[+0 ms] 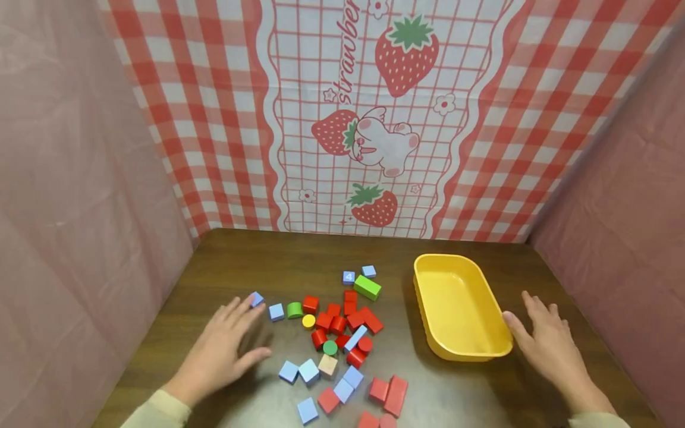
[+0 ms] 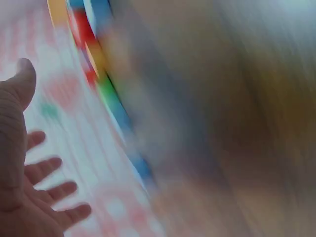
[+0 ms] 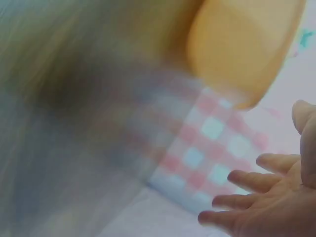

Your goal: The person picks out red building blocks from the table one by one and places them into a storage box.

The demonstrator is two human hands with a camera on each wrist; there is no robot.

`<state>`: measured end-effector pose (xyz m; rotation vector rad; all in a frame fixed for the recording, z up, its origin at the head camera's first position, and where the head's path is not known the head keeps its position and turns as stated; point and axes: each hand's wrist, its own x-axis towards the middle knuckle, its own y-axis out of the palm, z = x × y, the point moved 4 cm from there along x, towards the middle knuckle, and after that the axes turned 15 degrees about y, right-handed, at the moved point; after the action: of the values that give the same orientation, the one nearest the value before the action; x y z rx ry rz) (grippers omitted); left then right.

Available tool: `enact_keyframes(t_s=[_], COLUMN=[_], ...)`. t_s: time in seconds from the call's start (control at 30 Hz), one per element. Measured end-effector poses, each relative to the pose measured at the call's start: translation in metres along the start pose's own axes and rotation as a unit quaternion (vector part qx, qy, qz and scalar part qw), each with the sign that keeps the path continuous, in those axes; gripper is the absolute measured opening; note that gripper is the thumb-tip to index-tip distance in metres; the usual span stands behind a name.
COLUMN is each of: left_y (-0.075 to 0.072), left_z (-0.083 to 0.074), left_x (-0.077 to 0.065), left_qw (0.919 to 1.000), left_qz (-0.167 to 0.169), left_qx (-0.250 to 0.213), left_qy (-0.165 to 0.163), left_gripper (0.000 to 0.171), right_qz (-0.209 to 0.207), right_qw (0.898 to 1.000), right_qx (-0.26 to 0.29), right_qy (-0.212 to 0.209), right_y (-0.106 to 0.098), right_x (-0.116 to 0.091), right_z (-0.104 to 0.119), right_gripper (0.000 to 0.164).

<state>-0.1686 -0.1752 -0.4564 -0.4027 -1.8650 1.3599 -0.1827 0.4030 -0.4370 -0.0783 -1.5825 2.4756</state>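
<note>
My left hand (image 1: 219,345) hovers at the left of the table with straight, spread fingers and holds nothing. Its fingertips overlap a blue block (image 1: 257,298) in the head view; another blue block (image 1: 276,312) lies just right of them. Loose red blocks (image 1: 338,325) are scattered across the middle, among blue, green and yellow pieces and a plain wooden cube (image 1: 328,366). On the right, my right hand (image 1: 556,351) is spread beside a yellow tub (image 1: 462,312), thumb right at its rim. Both wrist views show the hands (image 2: 19,197) (image 3: 276,197) with fingers extended and nothing in them.
A bright green block (image 1: 367,288) and a blue block marked 4 (image 1: 349,277) lie toward the back. Several red blocks (image 1: 395,396) are near the front edge. Behind the dark wooden table (image 1: 257,255) hangs a strawberry-print cloth (image 1: 374,142); pink curtains (image 1: 80,178) flank both sides.
</note>
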Motion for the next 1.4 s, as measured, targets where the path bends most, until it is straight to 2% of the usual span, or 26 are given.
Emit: enact_keyframes(t_s=[0.03, 0.1, 0.17, 0.2, 0.27, 0.37, 0.43, 0.53, 0.6, 0.63, 0.7, 0.77, 0.83, 0.93, 1.03, 1.23, 1.4], left_y=[0.001, 0.004, 0.012, 0.016, 0.026, 0.047, 0.063, 0.086, 0.096, 0.100, 0.102, 0.101, 0.098, 0.094, 0.090, 0.084, 0.081], left_z=[-0.019, -0.060, -0.101, -0.118, -0.147, -0.175, -0.186, -0.195, -0.195, -0.195, -0.192, -0.187, -0.178, -0.160, -0.140, -0.102, -0.083], left_x=[0.007, 0.021, 0.033, 0.038, 0.048, 0.061, 0.068, 0.075, 0.078, 0.080, 0.083, 0.085, 0.087, 0.090, 0.093, 0.096, 0.098], left_qw=[0.9989, 0.9886, 0.9705, 0.9599, 0.9433, 0.9266, 0.9199, 0.9086, 0.9097, 0.9096, 0.9090, 0.9058, 0.8971, 0.9154, 0.9349, 0.9573, 0.9710], left_qz=[-0.011, -0.023, 0.001, 0.024, 0.068, 0.151, 0.206, 0.273, 0.295, 0.297, 0.282, 0.242, 0.199, 0.174, 0.154, 0.114, 0.128], left_qx=[0.003, -0.002, -0.011, -0.015, -0.043, -0.097, -0.140, -0.163, -0.163, -0.144, -0.066, 0.029, 0.102, 0.094, 0.064, 0.065, 0.042], left_qy=[0.046, 0.149, 0.241, 0.279, 0.322, 0.330, 0.303, 0.271, 0.243, 0.253, 0.299, 0.347, 0.381, 0.351, 0.313, 0.258, 0.197], left_gripper=[0.079, 0.069, 0.059, 0.055, 0.050, 0.051, 0.056, 0.057, 0.057, 0.055, 0.052, 0.053, 0.050, 0.042, 0.039, 0.036, 0.032], right_qz=[-0.009, -0.019, -0.028, -0.032, -0.039, -0.038, -0.035, -0.037, -0.048, -0.056, -0.070, -0.081, -0.089, -0.094, -0.095, -0.092, -0.091], right_qw=[1.000, 0.999, 0.997, 0.996, 0.993, 0.987, 0.983, 0.981, 0.980, 0.979, 0.977, 0.975, 0.972, 0.970, 0.967, 0.967, 0.970], right_qx=[0.010, 0.027, 0.033, 0.035, 0.036, 0.043, 0.049, 0.054, 0.055, 0.056, 0.059, 0.063, 0.066, 0.074, 0.085, 0.100, 0.096], right_qy=[-0.013, -0.038, -0.061, -0.075, -0.107, -0.151, -0.175, -0.183, -0.185, -0.186, -0.191, -0.199, -0.205, -0.212, -0.220, -0.216, -0.202], right_y=[-0.001, 0.000, 0.005, 0.009, 0.017, 0.030, 0.038, 0.046, 0.049, 0.051, 0.053, 0.056, 0.059, 0.064, 0.069, 0.080, 0.085], right_x=[-0.004, -0.013, -0.023, -0.029, -0.039, -0.054, -0.062, -0.070, -0.073, -0.074, -0.076, -0.078, -0.080, -0.085, -0.090, -0.099, -0.103], right_z=[0.010, 0.028, 0.042, 0.049, 0.060, 0.072, 0.078, 0.083, 0.086, 0.088, 0.090, 0.093, 0.096, 0.103, 0.112, 0.132, 0.148], right_gripper=[0.072, 0.069, 0.063, 0.060, 0.054, 0.044, 0.037, 0.028, 0.026, 0.026, 0.026, 0.028, 0.029, 0.030, 0.030, 0.028, 0.028])
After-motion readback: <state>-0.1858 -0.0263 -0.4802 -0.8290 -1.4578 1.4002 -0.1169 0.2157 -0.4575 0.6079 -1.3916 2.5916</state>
